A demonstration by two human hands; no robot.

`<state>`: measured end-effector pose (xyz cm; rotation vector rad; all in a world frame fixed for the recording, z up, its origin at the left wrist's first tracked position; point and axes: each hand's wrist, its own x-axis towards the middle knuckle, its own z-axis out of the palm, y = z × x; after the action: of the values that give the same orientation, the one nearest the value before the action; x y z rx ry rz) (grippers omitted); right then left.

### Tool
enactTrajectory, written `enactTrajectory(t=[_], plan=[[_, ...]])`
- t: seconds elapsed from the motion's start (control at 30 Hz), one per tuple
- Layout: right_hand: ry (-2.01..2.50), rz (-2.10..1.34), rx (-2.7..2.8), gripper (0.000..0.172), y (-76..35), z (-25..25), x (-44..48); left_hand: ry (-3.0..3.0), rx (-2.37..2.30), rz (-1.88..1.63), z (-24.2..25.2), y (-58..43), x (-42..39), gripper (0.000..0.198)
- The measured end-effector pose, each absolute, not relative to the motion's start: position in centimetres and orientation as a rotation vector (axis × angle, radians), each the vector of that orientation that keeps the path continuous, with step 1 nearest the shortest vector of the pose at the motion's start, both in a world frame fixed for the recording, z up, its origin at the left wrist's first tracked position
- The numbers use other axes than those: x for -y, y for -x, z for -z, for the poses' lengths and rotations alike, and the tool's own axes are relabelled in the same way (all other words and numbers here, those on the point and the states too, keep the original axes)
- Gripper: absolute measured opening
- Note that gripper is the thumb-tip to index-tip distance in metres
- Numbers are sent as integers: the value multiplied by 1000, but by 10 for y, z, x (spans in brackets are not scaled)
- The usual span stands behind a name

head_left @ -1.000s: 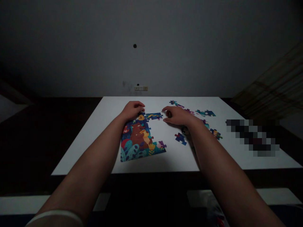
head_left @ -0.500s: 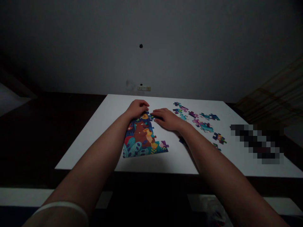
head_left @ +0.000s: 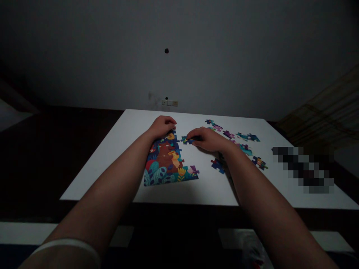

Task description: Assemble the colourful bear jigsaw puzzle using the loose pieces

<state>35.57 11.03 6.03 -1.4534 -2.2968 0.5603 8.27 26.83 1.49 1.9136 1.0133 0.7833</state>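
1. The right hand (head_left: 210, 139), nearer, grasps the right end of the blue jigsaw strip (head_left: 184, 140) in its fingers; long axis left-right.
2. Strip: on the bench (head_left: 98, 168), just right of the bear jigsaw section (head_left: 165, 158).
3. Left hand (head_left: 162, 127): fingers curled; grip, cannot tell.

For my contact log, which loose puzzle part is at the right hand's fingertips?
The blue-and-yellow part beside the bear section; the other loose parts lie farther right.
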Motion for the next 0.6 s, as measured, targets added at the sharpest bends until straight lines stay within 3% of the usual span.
enactTrajectory(t=[0.43, 0.6], plan=[[1600, -600, 2145, 34, -357, -62, -103, -1889, -1020, -766, -15, -85, -266, 14], [1591, -219, 1664, 32, -367, -70, -107, -1911, -1028, -767, -16, -85, -267, 17]])
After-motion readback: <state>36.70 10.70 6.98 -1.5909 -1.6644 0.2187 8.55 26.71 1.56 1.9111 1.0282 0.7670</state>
